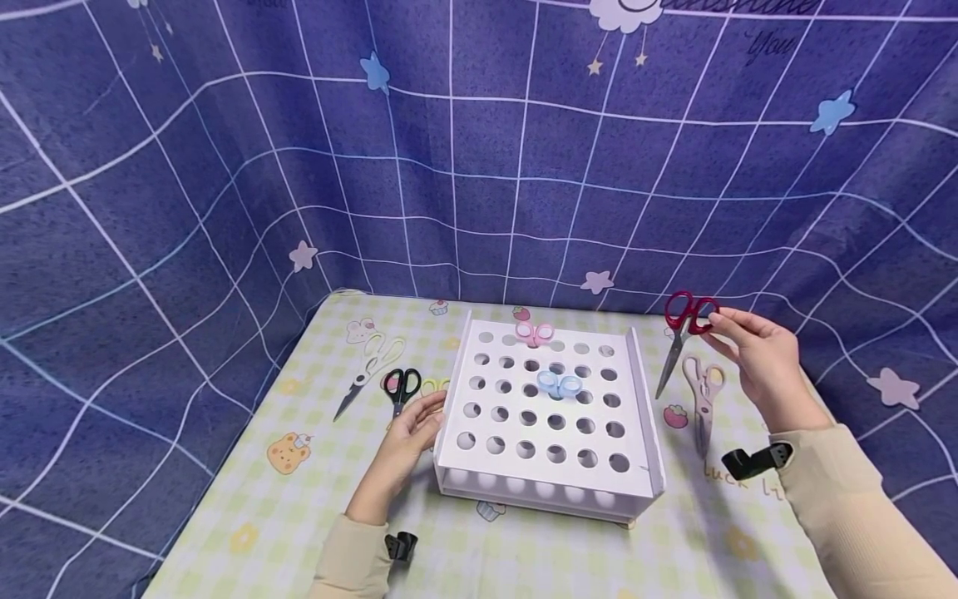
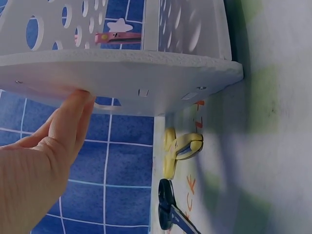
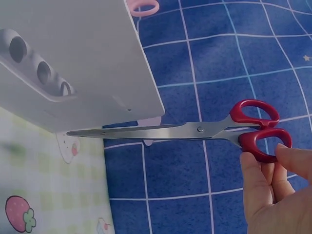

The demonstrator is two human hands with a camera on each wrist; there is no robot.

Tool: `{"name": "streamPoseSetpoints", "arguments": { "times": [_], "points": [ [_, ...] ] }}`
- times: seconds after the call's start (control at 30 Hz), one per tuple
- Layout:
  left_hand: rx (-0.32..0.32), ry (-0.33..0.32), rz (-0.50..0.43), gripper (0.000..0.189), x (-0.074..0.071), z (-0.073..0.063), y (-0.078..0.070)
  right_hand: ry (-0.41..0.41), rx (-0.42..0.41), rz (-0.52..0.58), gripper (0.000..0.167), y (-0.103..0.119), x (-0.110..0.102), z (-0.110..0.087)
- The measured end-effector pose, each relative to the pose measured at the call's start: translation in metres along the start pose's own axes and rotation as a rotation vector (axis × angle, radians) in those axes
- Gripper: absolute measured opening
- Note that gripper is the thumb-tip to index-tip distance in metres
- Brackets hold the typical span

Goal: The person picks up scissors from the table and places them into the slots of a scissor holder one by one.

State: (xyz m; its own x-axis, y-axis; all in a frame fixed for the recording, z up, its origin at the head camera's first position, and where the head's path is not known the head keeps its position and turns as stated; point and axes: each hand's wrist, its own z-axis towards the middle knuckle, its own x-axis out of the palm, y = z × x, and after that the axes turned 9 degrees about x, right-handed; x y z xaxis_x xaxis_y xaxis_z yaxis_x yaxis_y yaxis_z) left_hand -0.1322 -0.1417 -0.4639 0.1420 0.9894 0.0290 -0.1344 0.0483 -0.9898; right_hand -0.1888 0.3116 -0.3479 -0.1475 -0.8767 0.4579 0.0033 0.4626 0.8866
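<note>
My right hand (image 1: 767,358) pinches one loop of red-handled scissors (image 1: 688,316) above the table, right of a white rack (image 1: 540,433). In the right wrist view the thumb and fingers hold the lower loop, and the long closed blades (image 3: 161,132) point left, towards the rack's side. My left hand (image 1: 412,428) touches the rack's left side panel (image 2: 131,83) with its fingers fairly straight, beside a slot there. Pink-handled scissors (image 1: 535,334) stand in the rack's back row of holes. Blue-handled scissors (image 1: 559,384) stand nearer its middle.
White scissors (image 1: 370,366), black scissors (image 1: 401,384) and yellow scissors (image 1: 434,385) lie left of the rack, the yellow partly hidden. Pale pink scissors (image 1: 703,395) lie to the right. A checked cloth (image 1: 247,482) covers the table; a blue curtain (image 1: 486,208) hangs behind.
</note>
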Motion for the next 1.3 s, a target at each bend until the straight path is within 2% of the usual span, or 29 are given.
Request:
{"name": "streamPoseSetpoints", "arguments": {
  "times": [0.17, 0.5, 0.83, 1.13, 1.3],
  "points": [
    [-0.009, 0.005, 0.019, 0.049, 0.000, -0.001, -0.001, -0.001, 0.001, 0.001, 0.010, 0.001, 0.003, -0.001],
    [0.030, 0.000, 0.094, 0.047, 0.002, -0.002, -0.003, 0.025, -0.017, -0.008, 0.009, 0.006, 0.012, -0.003],
    [0.027, 0.004, 0.145, 0.044, -0.001, 0.001, -0.003, 0.056, -0.019, -0.011, 0.011, 0.007, 0.026, -0.009],
    [0.062, 0.029, 0.091, 0.049, -0.001, 0.002, -0.002, 0.079, -0.062, 0.007, 0.011, 0.013, 0.042, -0.019],
    [0.073, 0.019, 0.082, 0.048, -0.001, 0.002, -0.003, 0.083, -0.087, -0.004, 0.011, 0.017, 0.045, -0.022]
  ]
}}
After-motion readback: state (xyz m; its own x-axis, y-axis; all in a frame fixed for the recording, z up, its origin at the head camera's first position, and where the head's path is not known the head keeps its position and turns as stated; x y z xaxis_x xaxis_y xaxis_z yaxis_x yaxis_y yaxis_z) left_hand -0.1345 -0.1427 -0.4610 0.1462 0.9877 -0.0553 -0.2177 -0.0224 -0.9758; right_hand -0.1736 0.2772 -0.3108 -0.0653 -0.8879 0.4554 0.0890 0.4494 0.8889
